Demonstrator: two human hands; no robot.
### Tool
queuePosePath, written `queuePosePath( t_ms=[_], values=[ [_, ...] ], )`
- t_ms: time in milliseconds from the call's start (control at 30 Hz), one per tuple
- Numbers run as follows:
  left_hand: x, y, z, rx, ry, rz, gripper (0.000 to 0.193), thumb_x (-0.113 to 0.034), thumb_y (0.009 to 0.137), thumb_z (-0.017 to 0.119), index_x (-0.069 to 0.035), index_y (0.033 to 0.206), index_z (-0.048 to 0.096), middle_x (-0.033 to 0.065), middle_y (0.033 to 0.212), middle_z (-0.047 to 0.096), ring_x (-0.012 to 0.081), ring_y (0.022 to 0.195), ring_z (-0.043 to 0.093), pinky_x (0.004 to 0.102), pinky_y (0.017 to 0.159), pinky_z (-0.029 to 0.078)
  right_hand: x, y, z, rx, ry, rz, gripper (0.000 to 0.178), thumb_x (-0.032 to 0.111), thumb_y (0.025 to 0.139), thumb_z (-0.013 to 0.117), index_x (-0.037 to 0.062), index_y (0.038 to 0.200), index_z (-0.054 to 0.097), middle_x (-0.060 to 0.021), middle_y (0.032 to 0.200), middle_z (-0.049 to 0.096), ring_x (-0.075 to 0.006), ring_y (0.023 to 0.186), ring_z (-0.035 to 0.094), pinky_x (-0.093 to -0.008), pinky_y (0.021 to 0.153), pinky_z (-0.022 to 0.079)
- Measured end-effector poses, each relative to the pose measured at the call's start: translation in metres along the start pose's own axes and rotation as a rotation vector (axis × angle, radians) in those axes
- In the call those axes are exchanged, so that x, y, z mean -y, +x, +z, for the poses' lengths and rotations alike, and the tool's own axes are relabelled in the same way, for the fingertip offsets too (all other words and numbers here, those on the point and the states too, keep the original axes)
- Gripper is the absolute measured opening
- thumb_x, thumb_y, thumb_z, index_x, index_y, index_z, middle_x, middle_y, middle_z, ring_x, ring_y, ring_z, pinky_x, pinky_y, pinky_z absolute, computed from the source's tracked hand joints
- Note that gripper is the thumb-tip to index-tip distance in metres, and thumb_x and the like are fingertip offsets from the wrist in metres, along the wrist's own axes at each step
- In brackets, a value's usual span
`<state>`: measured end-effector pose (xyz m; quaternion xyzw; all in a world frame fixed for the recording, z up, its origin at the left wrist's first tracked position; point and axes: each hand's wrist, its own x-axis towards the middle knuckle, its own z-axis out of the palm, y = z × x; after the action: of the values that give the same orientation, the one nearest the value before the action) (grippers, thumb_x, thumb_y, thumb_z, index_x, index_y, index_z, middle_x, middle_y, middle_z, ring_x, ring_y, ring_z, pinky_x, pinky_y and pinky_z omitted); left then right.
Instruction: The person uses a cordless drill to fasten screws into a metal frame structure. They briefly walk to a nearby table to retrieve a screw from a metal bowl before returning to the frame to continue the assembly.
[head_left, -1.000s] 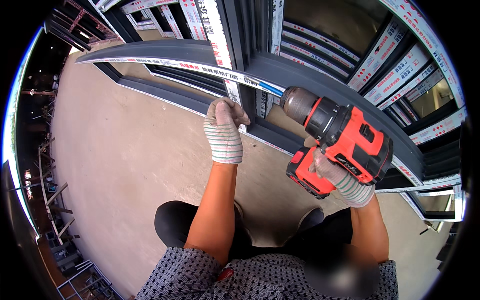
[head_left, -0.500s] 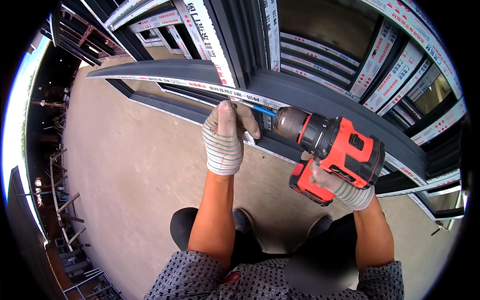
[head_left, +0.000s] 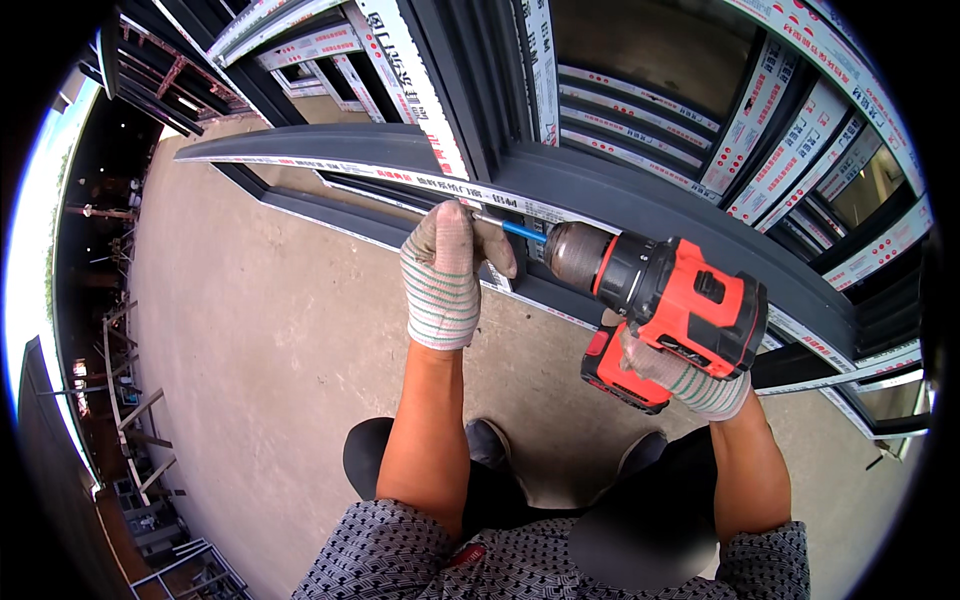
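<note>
Head view: snag and slip judged likeliest faults.
Left hand (head_left: 445, 265) is curled narrow at the tip of the blue bit (head_left: 524, 232); whether anything is pinched can't be told. Glove (head_left: 441, 312) could be wound in if the bit is spun. Drill (head_left: 660, 295), gripped by right hand (head_left: 678, 376), is held beside the near edge of the grey frame rail (head_left: 640, 198); film (head_left: 400, 176) could be scored if it's tilted.

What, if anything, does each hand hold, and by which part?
Right hand: the drill, by its handle. Left hand, near the blue bit: cannot be told.
</note>
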<state>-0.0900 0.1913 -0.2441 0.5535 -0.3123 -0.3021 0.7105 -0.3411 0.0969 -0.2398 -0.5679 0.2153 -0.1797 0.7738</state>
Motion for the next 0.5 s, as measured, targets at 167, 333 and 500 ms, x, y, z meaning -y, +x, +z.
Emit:
queuePosePath(
  t_ms=[167,333,500],
  values=[
    [0.002,0.001,-0.009,0.047,0.030,0.026,0.046,-0.036,0.107,0.042,-0.002,0.081,0.059,0.0105,0.062,0.062,0.0173,0.057,0.060,0.0293,0.057,0.050,0.005,0.001,0.001,0.004,-0.046,0.018,0.026,0.010,0.084,0.076,0.0028,0.107,0.065,-0.0044,0.096,0.069,-0.0149,0.087,0.066,-0.0307,0.079,0.055],
    [-0.012,0.000,-0.018,0.102,0.146,-0.038,0.046,-0.035,0.107,0.042,-0.003,0.079,0.059,0.0093,0.063,0.064,0.0153,0.058,0.060,0.0278,0.059,0.048,0.007,0.004,-0.005,0.035,-0.045,0.030,0.025,0.009,0.082,0.075,0.0026,0.105,0.066,-0.0035,0.092,0.069,-0.0141,0.083,0.066,-0.0300,0.076,0.056],
    [-0.021,0.004,-0.023,0.170,0.282,0.007,0.039,-0.029,0.106,0.045,-0.003,0.082,0.061,0.0075,0.066,0.065,0.0127,0.064,0.060,0.0274,0.066,0.047,0.009,0.005,-0.006,-0.001,0.071,0.065,0.027,0.009,0.080,0.075,0.0022,0.105,0.066,-0.0029,0.087,0.068,-0.0128,0.076,0.066,-0.0291,0.069,0.056]
  ],
)
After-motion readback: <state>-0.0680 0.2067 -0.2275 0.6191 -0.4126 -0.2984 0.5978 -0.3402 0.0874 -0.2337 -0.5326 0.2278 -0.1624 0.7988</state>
